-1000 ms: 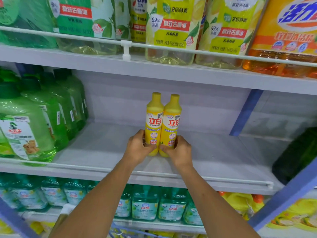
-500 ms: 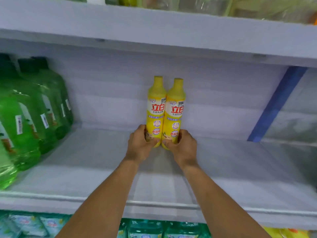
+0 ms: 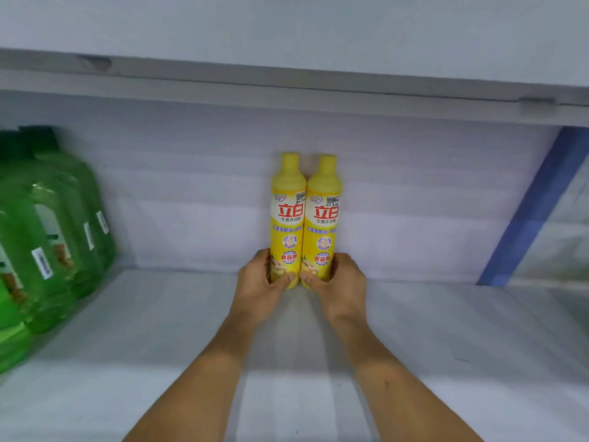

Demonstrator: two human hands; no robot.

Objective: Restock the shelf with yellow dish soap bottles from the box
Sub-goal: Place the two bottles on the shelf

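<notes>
At the shelf's [image 3: 127,362] left end, green jugs [image 3: 47,237]. Grips the left yellow bottle [image 3: 287,218] low down with the left hand [image 3: 259,288], the right yellow bottle [image 3: 323,218] with the right hand [image 3: 341,287]; both upright, touching, at the shelf's back, mid-width.

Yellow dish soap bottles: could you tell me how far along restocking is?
Early: none stands released yet. The left hand and right hand grip the left bottle and right bottle upright at the back. The shelf beside the green bottles has room left.
</notes>
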